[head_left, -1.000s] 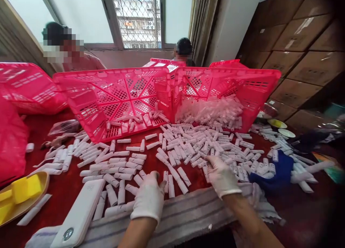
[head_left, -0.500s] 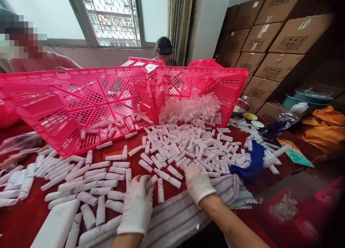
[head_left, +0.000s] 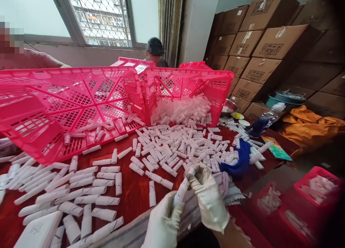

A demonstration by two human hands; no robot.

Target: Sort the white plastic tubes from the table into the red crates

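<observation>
Both hands wear white gloves and are raised over the table's front edge. My left hand point(head_left: 164, 219) is closed around the lower end of a white printed tube point(head_left: 182, 191), which stands tilted upward. The fingers of my right hand point(head_left: 208, 196) close on the upper part of the same tube; whether it is one piece or two joined ones I cannot tell. Just beyond my hands spreads a heap of short white tubes point(head_left: 172, 147) with dark marks. Longer white tubes point(head_left: 88, 190) lie in rows to the left. Under my hands is a striped grey towel point(head_left: 134, 228).
Pink plastic baskets point(head_left: 88, 83) lie tipped at the back, white pieces inside. A white box-shaped device point(head_left: 37, 230) sits front left. At right are a blue cloth point(head_left: 239, 158), a bottle point(head_left: 265, 120), pink bins point(head_left: 318, 187) and stacked cartons point(head_left: 258, 68). Two people are beyond.
My hands have lifted off the table and come together at the right. The tube is now held between both hands. The view has shifted slightly to the right.
</observation>
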